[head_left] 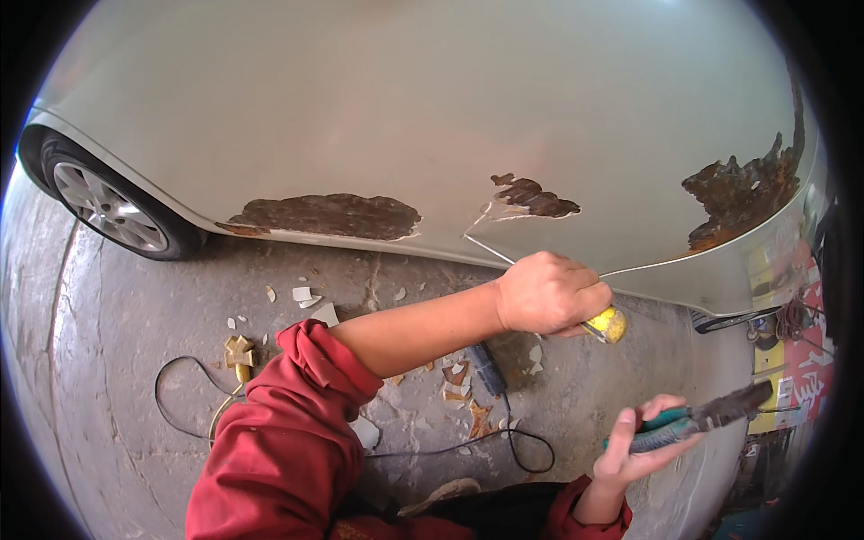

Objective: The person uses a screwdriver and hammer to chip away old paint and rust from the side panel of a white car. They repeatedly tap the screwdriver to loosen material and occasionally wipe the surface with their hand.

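A left hand (551, 292) clamps firmly around a screwdriver-like tool (608, 326), its yellow butt showing below the fist and its thin shaft reaching up to the low edge of a pale car panel (387, 108). The right hand (643, 441), fingers curled around teal handles, holds pliers (661, 430) near the floor, well apart from the panel. The step in hand appears to be picking at cracked coating, just below a brown middle patch (544, 200); the next move seems to call for a low tip angle and steady pressure under the loose edge. A long patch (328, 216) to the left and a ragged patch (747, 193) to the right also mar the panel. Beyond, a wheel (108, 207) rests on a concrete floor (135, 324), where pale flakes (326, 315) lie scattered beside a corded power tool (487, 369).
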A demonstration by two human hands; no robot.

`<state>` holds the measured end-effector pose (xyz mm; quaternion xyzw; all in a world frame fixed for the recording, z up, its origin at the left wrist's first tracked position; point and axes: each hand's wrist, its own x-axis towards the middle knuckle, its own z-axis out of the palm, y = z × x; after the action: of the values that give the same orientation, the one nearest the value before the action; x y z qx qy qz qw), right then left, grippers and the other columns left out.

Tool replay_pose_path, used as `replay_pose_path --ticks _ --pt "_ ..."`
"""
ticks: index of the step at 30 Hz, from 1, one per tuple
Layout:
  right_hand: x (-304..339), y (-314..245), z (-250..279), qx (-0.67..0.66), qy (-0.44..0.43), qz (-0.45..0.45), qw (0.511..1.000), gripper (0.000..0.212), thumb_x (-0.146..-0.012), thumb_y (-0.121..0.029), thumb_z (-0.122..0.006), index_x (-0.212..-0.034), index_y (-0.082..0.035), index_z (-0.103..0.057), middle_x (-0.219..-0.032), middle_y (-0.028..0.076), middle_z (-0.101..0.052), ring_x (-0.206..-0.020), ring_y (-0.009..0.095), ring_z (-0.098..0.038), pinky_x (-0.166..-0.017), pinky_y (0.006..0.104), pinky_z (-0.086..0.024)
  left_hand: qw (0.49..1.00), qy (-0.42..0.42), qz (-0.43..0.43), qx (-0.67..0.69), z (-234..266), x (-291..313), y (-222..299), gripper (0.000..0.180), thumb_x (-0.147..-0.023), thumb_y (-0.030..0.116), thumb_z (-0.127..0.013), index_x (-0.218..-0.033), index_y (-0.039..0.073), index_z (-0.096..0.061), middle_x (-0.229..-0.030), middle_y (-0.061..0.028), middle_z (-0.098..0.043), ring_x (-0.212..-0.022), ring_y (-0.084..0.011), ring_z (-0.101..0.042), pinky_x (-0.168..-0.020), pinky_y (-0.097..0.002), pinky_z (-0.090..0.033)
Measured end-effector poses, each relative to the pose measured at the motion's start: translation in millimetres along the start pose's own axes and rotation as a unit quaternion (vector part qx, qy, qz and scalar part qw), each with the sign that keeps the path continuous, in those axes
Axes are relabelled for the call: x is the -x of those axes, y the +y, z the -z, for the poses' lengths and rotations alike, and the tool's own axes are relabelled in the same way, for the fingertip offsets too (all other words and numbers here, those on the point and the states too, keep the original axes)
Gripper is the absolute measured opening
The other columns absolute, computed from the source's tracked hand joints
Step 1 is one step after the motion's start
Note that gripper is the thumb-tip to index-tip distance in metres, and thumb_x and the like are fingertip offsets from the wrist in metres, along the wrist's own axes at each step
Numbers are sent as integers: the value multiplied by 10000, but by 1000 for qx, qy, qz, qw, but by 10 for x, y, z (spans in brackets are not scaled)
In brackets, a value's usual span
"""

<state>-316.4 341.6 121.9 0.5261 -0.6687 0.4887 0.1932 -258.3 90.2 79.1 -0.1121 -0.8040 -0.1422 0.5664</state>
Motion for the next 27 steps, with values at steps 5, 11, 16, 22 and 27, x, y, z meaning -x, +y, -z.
replay_pose_path --ticks 5,11,16,22,27 --pt "-33 -37 -13 -32 -14 -27 999 868 -777 -16 -596 -1490 10 -103 -963 133 -425 -758 187 -401 -568 259 -369 995 50 -87 -10 72 -215 204 262 -670 250 -673 -805 90 -516 -637 0 -429 -526 -173 -522 -441 -331 -417" --pt "37 -75 35 -41 38 -37 998 856 -789 -69 -612 -1484 1 -116 -966 135 -431 -774 195 -422 -627 290 -384 986 115 -91 -75 149 -464 318 206 -636 195 -637 -733 92 -487 -611 18 -393 -485 -135 -464 -407 -286 -381" --pt "130 -100 -45 -45 -80 -36 995 1062 -788 -62 -645 -1561 19 79 -1060 157 -492 -740 182 -440 -640 285 -437 988 105 -95 -56 168 -455 265 223 -633 207 -645 -723 103 -469 -597 18 -391 -483 -142 -479 -400 -298 -388" --pt "-33 -264 -38 -53 7 -77 996 603 -802 -102 -640 -1303 34 -332 -891 81 -454 -730 148 -441 -620 288 -404 990 74 -93 -74 154 -412 220 246 -632 225 -653 -735 103 -466 -608 10 -405 -485 -163 -495 -401 -320 -404" --pt "-47 -315 -133 -166 53 -80 981 539 -787 -142 -648 -1212 50 -377 -888 104 -484 -713 152 -449 -629 274 -386 992 54 -87 -69 176 -405 214 269 -623 241 -666 -749 102 -474 -629 2 -431 -504 -176 -513 -418 -333 -422"
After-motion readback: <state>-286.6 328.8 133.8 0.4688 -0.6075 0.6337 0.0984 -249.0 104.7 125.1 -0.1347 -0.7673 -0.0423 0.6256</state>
